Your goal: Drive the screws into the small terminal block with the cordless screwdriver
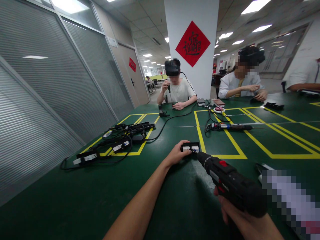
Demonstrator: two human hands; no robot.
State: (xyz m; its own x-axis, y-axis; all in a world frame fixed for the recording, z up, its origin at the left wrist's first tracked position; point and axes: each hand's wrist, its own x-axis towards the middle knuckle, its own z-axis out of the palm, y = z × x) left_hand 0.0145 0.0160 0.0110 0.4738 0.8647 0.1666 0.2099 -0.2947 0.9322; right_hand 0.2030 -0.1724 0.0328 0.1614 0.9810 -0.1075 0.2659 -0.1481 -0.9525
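Head view: the left grip [178,153] is clamped on the black case [194,146] on the counter [62,200], presumably to steady it; the right grip [231,208] wraps round the drill [228,178], perhaps to line it up with the case.

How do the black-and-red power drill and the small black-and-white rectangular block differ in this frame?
The black-and-red power drill looks larger than the small black-and-white rectangular block. The right hand grips the drill; the left hand holds the block. Both are partly black.
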